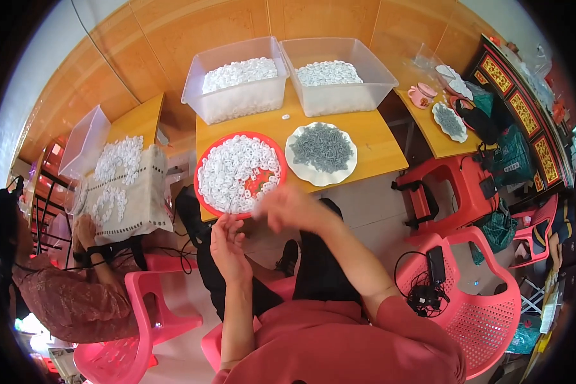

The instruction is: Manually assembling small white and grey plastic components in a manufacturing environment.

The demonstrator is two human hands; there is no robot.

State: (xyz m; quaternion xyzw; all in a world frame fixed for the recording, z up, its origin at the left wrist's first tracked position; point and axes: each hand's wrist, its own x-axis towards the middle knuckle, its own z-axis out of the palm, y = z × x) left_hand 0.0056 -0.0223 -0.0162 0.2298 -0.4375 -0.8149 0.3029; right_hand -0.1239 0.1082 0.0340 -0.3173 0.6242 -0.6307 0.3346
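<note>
A round red tray (281, 160) holds many small white ring-shaped plastic pieces (233, 169); part of its patterned bottom shows at the right. At the tray's near rim, my left hand (229, 249) is raised with its fingers curled inward; whatever they hold is hidden. My right hand (294, 208) is just right of it, over the table's front edge, smeared by motion. A pale blur shows by its fingertips, too unclear to name. Right of the tray lies a white scalloped plate (323, 176) heaped with small grey pieces (323, 147).
Two clear plastic bins (246, 96) (342, 96) of white pieces stand at the back of the yellow table (377, 137). At left, a co-worker (77, 281) sits by a cloth-covered table (141, 198) with more pieces. A pink chair (473, 307) with cables stands at right.
</note>
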